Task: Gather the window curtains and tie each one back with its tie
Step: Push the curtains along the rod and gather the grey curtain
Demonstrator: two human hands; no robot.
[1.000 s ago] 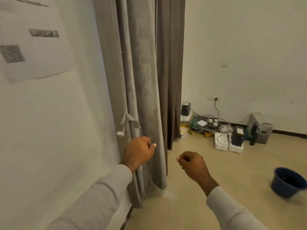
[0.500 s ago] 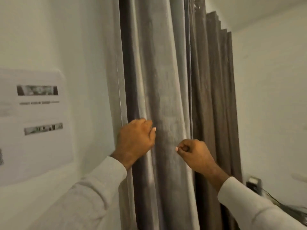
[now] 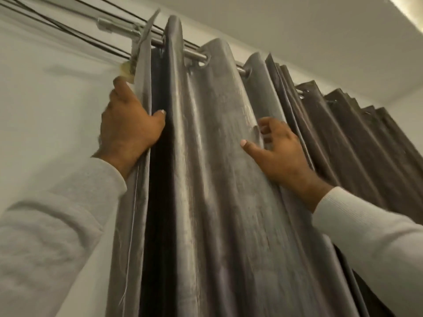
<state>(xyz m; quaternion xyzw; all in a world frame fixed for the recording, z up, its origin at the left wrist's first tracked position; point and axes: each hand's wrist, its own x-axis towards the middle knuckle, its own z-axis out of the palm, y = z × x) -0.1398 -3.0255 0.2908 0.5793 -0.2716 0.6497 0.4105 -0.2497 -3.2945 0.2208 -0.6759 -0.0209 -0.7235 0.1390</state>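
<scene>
Grey curtain (image 3: pixel 212 168) hangs from the rod (image 3: pixel 194 54), folds bunched between my hands. My left hand (image 3: pixel 128 131) grips its left edge, thumb hooked round. My right hand (image 3: pixel 279 152) lies spread, fingers pressing a right-side fold.

You face a grey, sheen-finished eyelet curtain (image 3: pixel 206 179) hanging in deep vertical folds from a metal rod (image 3: pixel 194 54), its left edge beside the white wall; a darker brown curtain (image 3: pixel 366 145) hangs bunched in tight pleats to its right.
</scene>
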